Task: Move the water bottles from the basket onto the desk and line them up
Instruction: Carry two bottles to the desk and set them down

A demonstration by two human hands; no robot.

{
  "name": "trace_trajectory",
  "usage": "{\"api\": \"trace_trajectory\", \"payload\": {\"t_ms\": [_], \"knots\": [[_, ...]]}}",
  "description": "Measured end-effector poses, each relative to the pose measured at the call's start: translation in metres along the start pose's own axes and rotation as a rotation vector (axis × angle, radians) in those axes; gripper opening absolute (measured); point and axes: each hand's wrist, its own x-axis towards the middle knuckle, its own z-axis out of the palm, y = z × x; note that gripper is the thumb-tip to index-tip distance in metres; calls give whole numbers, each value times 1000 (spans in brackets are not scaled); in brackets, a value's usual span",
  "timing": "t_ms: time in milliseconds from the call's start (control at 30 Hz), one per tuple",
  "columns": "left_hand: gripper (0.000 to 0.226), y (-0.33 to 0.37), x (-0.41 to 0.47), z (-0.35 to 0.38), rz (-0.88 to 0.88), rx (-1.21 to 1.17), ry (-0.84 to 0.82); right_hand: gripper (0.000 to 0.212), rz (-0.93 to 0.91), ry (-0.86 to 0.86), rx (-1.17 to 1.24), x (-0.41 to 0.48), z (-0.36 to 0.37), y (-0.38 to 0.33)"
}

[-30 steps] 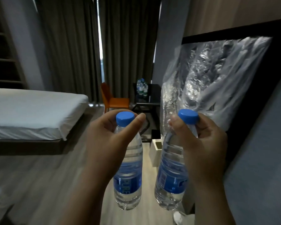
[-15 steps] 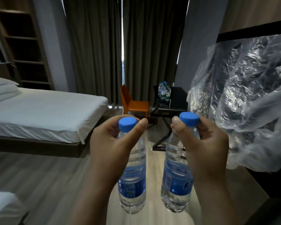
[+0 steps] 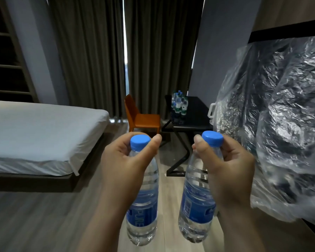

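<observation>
She's carrying a bottle in each hand, well short of the desk (image 3: 198,115) across the room. The left hand (image 3: 124,160) is pinching the left bottle (image 3: 142,213) at the neck, thumb and fingers curled just under the blue cap. The right hand (image 3: 231,170) is gripping the right bottle (image 3: 195,206) the same way. Both are hanging upright and look full, so I'm guessing they're fairly heavy for their size. The clear walls look thin and liable to give and slip if squeezed. The stiff neck below the cap looks the safest hold. A cluster of bottles (image 3: 179,106) is already standing on the desk beside the orange chair (image 3: 142,117). The basket isn't in sight. Compared with a moment ago, the desk is looming closer, the crinkled plastic sheeting (image 3: 280,124) is crowding more of her right side, and neither grip is changing.
</observation>
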Motion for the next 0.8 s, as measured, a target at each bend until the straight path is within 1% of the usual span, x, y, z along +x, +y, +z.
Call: {"api": "trace_trajectory", "payload": {"t_ms": [133, 267, 433, 533, 800], "knots": [[23, -33, 49, 34, 29, 3, 24, 15, 5, -1, 37, 49, 17, 44], [25, -59, 104, 77, 54, 53, 32, 11, 30, -9, 80, 108, 29, 86], [24, -90, 162, 122, 49, 36, 44, 5, 16, -38, 91, 175, 43, 132], [29, -110, 192, 141, 24, 21, 21, 5, 48, -48, 73, 205, 53, 159], [28, -179, 289, 169, 9, -4, 0, 8, 73, -7, 41, 277, 107, 234]]}}
